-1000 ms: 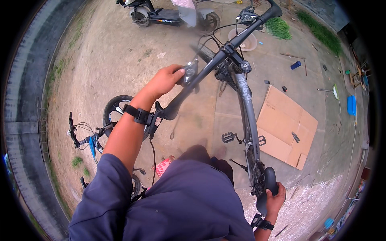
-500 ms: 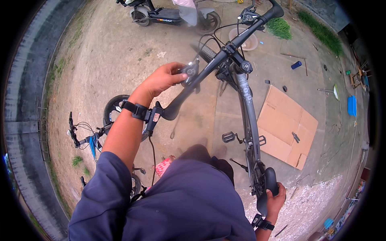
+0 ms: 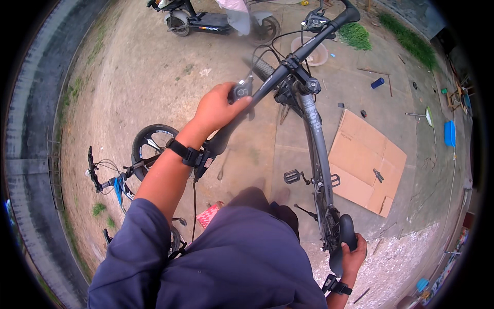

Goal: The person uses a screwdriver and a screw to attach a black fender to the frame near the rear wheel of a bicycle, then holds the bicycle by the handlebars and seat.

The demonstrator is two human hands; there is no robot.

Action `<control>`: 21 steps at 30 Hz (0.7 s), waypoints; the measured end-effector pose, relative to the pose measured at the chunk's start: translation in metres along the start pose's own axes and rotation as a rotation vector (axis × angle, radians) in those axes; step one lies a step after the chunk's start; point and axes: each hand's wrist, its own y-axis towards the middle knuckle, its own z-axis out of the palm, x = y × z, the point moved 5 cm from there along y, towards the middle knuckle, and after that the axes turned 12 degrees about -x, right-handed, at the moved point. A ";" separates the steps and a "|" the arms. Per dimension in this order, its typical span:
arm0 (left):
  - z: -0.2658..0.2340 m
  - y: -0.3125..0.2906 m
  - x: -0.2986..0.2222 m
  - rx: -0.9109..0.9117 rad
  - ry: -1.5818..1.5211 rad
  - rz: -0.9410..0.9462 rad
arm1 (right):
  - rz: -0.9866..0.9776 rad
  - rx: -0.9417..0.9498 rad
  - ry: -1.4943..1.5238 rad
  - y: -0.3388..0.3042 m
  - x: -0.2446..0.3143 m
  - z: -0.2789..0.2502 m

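A grey and black bicycle (image 3: 322,147) stands upright on the ground in front of me, to the right. My left hand (image 3: 218,107) is closed about the left side of its handlebar (image 3: 272,81), beside the gear shifter (image 3: 240,91). The thumb lies over the bar; the fingers are partly hidden behind the shifter. Down at the right, my right hand (image 3: 355,255) grips the edge of the black saddle (image 3: 346,234), thumb on top. The pedal (image 3: 292,176) and the kickstand (image 3: 306,210) show between me and the frame.
A flattened cardboard sheet (image 3: 355,154) with a small dark tool (image 3: 378,175) on it lies right of the bicycle. Another bicycle (image 3: 135,167) stands at my left. Farther off are an electric scooter (image 3: 211,21), a pale basin (image 3: 316,54) and a blue cylinder (image 3: 377,83).
My left hand has shifted slightly right and closed in on the handlebar, its thumb now across the bar instead of on the shifter. The right hand stays on the saddle.
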 end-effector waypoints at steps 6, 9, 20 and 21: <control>0.007 -0.010 -0.003 -0.238 0.330 0.248 | -0.015 -0.004 0.009 0.000 -0.001 -0.001; 0.005 -0.012 -0.004 -0.206 0.302 0.310 | -0.031 0.000 0.000 0.000 -0.001 -0.003; -0.014 -0.019 0.002 -0.071 -0.006 0.241 | -0.022 -0.040 0.008 -0.005 -0.001 -0.004; -0.016 -0.020 0.007 -0.066 -0.013 0.235 | -0.020 -0.043 0.008 -0.007 -0.002 -0.004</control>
